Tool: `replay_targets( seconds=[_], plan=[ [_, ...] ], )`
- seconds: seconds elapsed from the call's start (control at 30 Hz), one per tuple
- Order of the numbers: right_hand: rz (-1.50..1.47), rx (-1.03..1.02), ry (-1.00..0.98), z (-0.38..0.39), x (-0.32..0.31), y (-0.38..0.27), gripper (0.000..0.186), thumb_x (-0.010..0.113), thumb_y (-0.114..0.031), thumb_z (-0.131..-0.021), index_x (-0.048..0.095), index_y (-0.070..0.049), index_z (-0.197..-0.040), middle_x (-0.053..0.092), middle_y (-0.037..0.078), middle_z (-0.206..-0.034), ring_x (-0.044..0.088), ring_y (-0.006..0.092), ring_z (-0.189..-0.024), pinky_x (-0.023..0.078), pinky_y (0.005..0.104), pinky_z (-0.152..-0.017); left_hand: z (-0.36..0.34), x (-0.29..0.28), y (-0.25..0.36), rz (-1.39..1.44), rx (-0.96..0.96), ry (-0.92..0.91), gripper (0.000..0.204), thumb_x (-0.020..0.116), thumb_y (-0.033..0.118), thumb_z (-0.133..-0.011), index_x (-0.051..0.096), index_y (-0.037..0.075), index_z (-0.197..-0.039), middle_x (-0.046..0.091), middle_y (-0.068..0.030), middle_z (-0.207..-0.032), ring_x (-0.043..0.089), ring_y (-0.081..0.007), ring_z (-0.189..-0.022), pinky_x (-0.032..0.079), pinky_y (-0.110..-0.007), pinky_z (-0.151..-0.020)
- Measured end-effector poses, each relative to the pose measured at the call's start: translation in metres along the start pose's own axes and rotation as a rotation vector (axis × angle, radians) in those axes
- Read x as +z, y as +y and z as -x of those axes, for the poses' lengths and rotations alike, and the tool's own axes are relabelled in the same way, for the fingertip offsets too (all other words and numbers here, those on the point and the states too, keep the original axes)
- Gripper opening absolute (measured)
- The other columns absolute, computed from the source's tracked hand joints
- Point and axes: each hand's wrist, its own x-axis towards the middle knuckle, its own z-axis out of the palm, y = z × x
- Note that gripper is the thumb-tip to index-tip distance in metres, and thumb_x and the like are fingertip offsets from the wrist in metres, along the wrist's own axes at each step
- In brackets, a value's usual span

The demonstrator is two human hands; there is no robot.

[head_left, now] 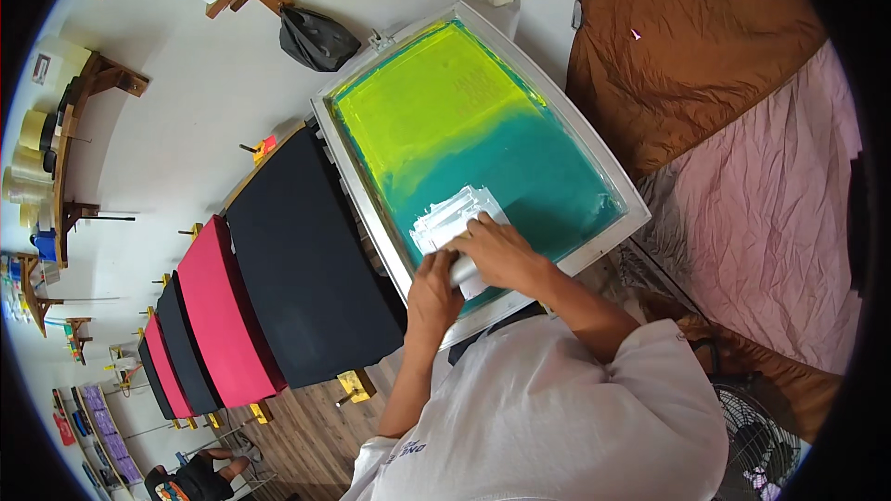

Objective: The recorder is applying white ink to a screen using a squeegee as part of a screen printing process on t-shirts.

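Observation:
A screen-printing frame (619, 239) with a pale rim lies before me; its mesh is yellow-green at the far end and teal (520, 158) nearer me. Both hands grip a whitish squeegee (463, 270) over the near left part of the mesh. My left hand (433, 297) is closed on its left end, and my right hand (501, 253) is closed on it from the right with fingers reaching over the top. Just beyond the squeegee is a streaky patch of white ink (453, 211). The squeegee's lower edge is hidden by my hands.
Left of the frame stands a row of boards covered in black (297, 250) and pink cloth (223, 311). Brown fabric (687, 46) and pink fabric (770, 195) hang at right, above a fan (756, 445). Another person (200, 478) is at lower left. Wall shelves (74, 148) hold tubs.

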Motion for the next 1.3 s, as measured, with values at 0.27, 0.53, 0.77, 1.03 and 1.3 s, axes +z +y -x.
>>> replay_targets(
  seconds=[0.27, 0.53, 0.77, 1.03, 1.3],
  plan=[
    [-0.066, 0.046, -0.203, 0.028, -0.019, -0.011, 0.027, 0.065, 0.000, -0.075, 0.068, -0.006, -0.101, 0.062, 0.020, -0.099, 0.059, 0.0388, -0.104, 0.053, 0.0478, -0.085, 0.020, -0.008, 0.015, 0.048, -0.073, -0.177, 0.044, 0.059, -0.005, -0.070, 0.063, -0.001, -0.114, 0.066, -0.0241, -0.106, 0.064, -0.0430, -0.096, 0.052, -0.046, -0.086],
    [0.039, 0.044, -0.160, -0.071, -0.016, 0.012, 0.023, 0.068, -0.002, -0.063, 0.073, -0.006, -0.084, 0.070, 0.018, -0.082, 0.069, 0.0377, -0.084, 0.055, 0.0481, -0.073, -0.054, -0.022, -0.021, -0.014, -0.113, -0.035, 0.034, 0.060, 0.000, -0.072, 0.068, 0.000, -0.105, 0.067, -0.0288, -0.087, 0.066, -0.0449, -0.087, 0.054, -0.048, -0.076],
    [0.025, 0.104, -0.243, -0.065, -0.012, 0.013, 0.027, 0.069, -0.002, -0.059, 0.074, -0.006, -0.086, 0.071, 0.019, -0.085, 0.069, 0.0385, -0.086, 0.056, 0.0474, -0.074, -0.050, -0.014, -0.024, -0.054, -0.082, -0.048, 0.037, 0.058, -0.004, -0.070, 0.071, 0.003, -0.104, 0.067, -0.0280, -0.087, 0.067, -0.0441, -0.086, 0.054, -0.047, -0.078],
    [0.042, 0.122, -0.155, -0.055, -0.008, 0.011, 0.031, 0.066, 0.002, -0.061, 0.075, -0.004, -0.090, 0.071, 0.019, -0.089, 0.067, 0.0386, -0.094, 0.056, 0.0461, -0.080, -0.044, -0.009, -0.016, -0.108, -0.080, 0.002, 0.043, 0.060, -0.008, -0.069, 0.073, 0.007, -0.107, 0.068, -0.0272, -0.086, 0.067, -0.0433, -0.082, 0.055, -0.047, -0.077],
    [0.044, 0.109, -0.057, -0.018, -0.004, 0.002, 0.030, 0.064, 0.005, -0.069, 0.070, -0.003, -0.098, 0.066, 0.017, -0.101, 0.060, 0.0372, -0.100, 0.053, 0.0453, -0.085, -0.017, 0.003, 0.001, -0.122, -0.141, -0.004, 0.043, 0.059, -0.007, -0.071, 0.071, 0.007, -0.110, 0.069, -0.0256, -0.088, 0.068, -0.0427, -0.083, 0.055, -0.048, -0.078]
  ],
)
